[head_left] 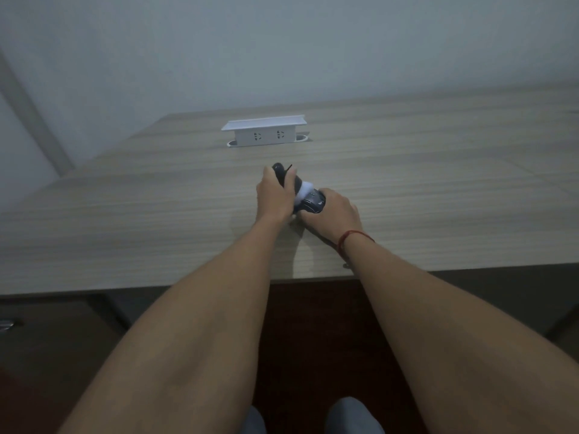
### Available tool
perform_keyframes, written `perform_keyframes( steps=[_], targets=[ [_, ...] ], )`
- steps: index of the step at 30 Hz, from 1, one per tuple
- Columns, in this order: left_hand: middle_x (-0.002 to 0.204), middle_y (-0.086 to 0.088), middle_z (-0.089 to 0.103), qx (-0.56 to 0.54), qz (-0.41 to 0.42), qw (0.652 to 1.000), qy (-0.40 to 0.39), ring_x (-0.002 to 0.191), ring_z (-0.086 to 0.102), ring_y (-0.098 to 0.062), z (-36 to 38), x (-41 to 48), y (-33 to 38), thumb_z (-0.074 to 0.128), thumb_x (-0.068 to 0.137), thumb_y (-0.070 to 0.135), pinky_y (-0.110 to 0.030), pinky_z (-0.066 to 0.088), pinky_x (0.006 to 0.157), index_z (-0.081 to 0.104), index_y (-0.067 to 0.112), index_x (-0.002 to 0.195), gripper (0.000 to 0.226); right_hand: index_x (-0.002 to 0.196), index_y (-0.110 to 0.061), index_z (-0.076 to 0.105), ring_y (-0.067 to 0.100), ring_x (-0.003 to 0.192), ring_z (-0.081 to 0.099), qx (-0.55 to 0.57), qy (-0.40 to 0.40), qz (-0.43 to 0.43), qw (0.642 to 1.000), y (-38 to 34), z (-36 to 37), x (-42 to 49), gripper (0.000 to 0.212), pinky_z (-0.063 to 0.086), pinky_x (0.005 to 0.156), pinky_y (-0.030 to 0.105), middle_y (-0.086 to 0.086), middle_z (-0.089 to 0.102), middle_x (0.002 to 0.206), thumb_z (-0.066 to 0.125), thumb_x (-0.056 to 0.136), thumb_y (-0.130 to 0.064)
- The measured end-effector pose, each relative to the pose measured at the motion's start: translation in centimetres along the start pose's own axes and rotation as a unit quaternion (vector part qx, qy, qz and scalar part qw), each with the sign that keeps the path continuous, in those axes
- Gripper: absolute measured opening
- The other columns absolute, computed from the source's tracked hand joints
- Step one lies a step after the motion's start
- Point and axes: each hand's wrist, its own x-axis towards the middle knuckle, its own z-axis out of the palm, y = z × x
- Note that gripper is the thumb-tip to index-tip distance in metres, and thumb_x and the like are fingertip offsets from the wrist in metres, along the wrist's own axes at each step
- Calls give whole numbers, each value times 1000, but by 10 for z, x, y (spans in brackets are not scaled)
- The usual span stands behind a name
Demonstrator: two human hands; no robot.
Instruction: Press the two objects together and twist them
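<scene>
— Dark handheld device (289,180), is that what both hands are gripping?

— Yes. The left hand (274,195) is curling round its far, slimmer end, and the right hand (333,211) is wrapping round the rounded dark end (313,203) nearer the person. A white band (304,189) is showing between the two hands.

— Where is it sitting relative to the socket box (264,131)?

— Nearer the person than the box and a little to its right, just over the wooden table (125,214).

— And the room?

— The white socket box is standing raised from the tabletop. Behind it a plain pale wall (282,42) is filling the view. A red cord (347,239) is circling the right wrist.
</scene>
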Motion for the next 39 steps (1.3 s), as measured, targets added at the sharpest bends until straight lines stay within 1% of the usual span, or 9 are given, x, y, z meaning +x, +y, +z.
perform_keyframes(
  steps=[5,11,15,21,24,27,32,36,39],
  targets=[
    [120,-25,57,145,-7,989,-22,107,57,-39,-16,12,-17,49,98,35,-41,45,86,48,-2,117,42,113,-25,58,20,90,63,-10,-3,-6,1000,1,1,-1,57,56,85,40,-3,66,98,69,64,-52],
    [105,-18,60,4,40,999,-13,91,56,-28,-5,4,-2,53,95,37,-34,48,82,54,-1,107,40,100,-24,61,19,81,63,-20,33,17,999,0,1,0,47,56,81,40,-3,67,87,72,67,-55],
    [108,-18,61,36,-3,999,-2,95,58,-31,1,-7,-22,51,96,38,-39,50,86,51,2,109,38,102,-19,63,21,87,64,-47,72,21,996,1,-2,-4,51,52,87,40,-1,69,92,70,70,-59],
    [97,-11,58,-24,49,998,-8,90,59,-27,1,-6,-5,54,95,38,-36,51,83,54,2,106,37,99,-19,61,21,85,62,-55,63,20,996,-1,-6,-7,42,51,87,40,0,67,89,71,74,-51],
    [92,-13,59,46,101,993,-50,83,58,-29,4,-10,-3,53,95,37,-40,51,76,51,6,98,32,98,-18,62,22,86,63,-41,68,19,997,-2,-5,-8,40,52,87,40,2,68,90,70,75,-50],
    [99,-20,62,128,117,984,-30,89,59,-35,-6,-4,-11,50,97,37,-38,46,72,51,1,105,37,100,-17,63,22,87,63,-52,69,19,996,-2,-6,-10,43,52,87,41,2,68,91,69,74,-51],
    [86,-9,56,27,141,990,-14,82,58,-28,-2,-8,-5,55,95,36,-39,52,75,55,1,93,35,98,-19,62,20,84,63,-40,73,20,996,-3,-4,-9,38,54,86,41,0,67,87,71,75,-48],
    [89,-8,59,24,97,995,7,84,59,-24,6,-17,-17,52,96,36,-34,52,75,54,5,95,31,101,-20,63,21,91,62,-22,66,23,997,-1,-5,-10,43,53,88,42,1,66,95,71,72,-50],
    [98,-15,62,34,52,997,44,90,60,-28,0,-9,-28,51,96,36,-40,52,81,55,1,100,35,111,-20,62,23,98,59,-30,47,24,998,-1,-9,-8,55,52,90,42,3,64,105,71,69,-54]
  ],
)
